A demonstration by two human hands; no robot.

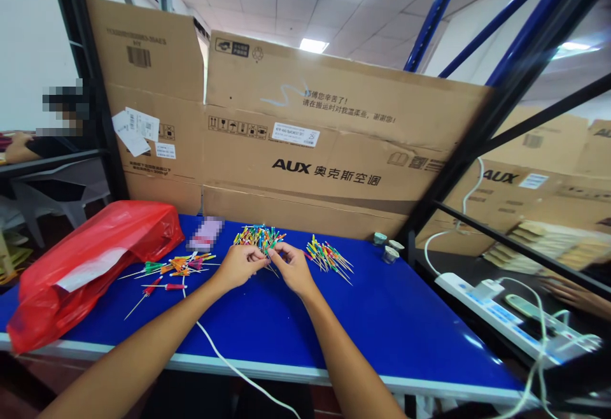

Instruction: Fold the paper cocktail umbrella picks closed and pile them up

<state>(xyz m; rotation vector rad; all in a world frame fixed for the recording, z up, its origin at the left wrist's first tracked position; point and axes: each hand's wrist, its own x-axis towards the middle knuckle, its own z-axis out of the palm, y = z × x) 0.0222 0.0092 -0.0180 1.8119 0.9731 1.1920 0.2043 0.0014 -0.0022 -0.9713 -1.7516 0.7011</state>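
My left hand point(242, 267) and my right hand point(293, 270) meet over the middle of the blue table, fingertips pinched close together. Between them is a slim folded paper cocktail umbrella, mostly covered by the fingers; a thin stick shows just below. Right behind the hands lies a dense pile of colourful folded cocktail umbrellas point(258, 235). A second pile of cocktail umbrellas point(328, 258) lies to the right of my right hand, sticks pointing toward the front right. Left of my left hand are looser orange, green and yellow cocktail umbrellas point(184, 265), with red ones nearer me.
A red plastic bag point(90, 266) fills the table's left side. Three small tubs point(390, 254) stand at the back right. Cardboard point(305, 151) walls the back. A white cable point(224, 355) crosses the front edge; a power strip point(496, 314) lies right. Other people are partly visible at both sides.
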